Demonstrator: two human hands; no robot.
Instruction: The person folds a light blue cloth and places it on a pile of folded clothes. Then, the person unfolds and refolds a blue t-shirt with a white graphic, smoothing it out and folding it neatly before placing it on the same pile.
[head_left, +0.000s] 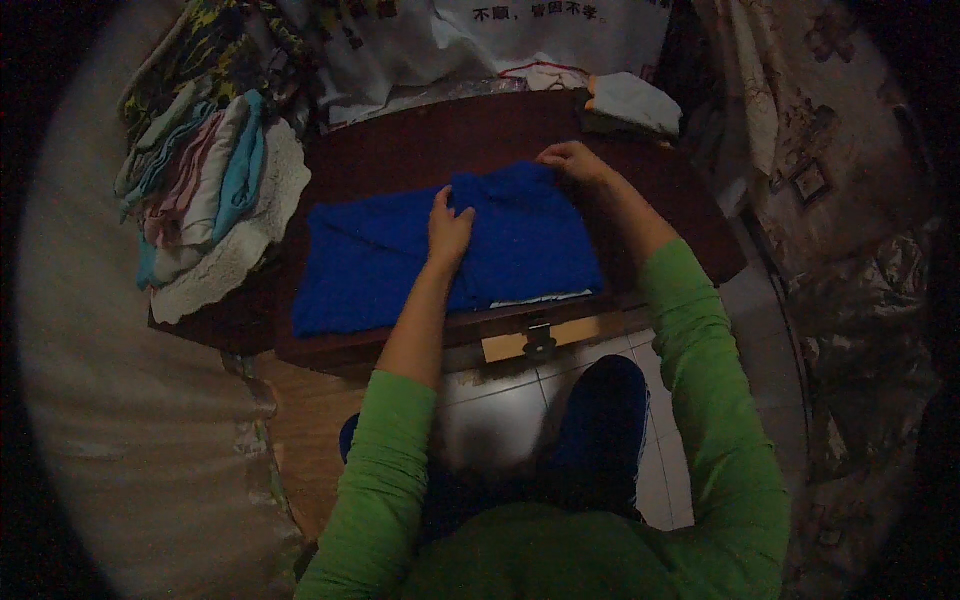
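Note:
A blue folded cloth garment (375, 255) lies spread over the dark reddish-brown wooden surface (390, 154) before me. My left hand (450, 232) rests on its middle near the far edge, with forefinger and thumb apart. At the garment's far right corner, the fingertips of my right hand (574, 159) pinch the fabric. A fold line runs down the cloth beside my left wrist. Under its near edge, a thin strip of white material (540, 300) shows.
Folded clothes (202, 172) in pink, white and teal are piled at the left, on a pale fleecy cloth (225, 281). A folded white item (634, 105) sits at the back right. A metal latch (538, 341) is on the front. Patterned fabric (825, 187) hangs at the right.

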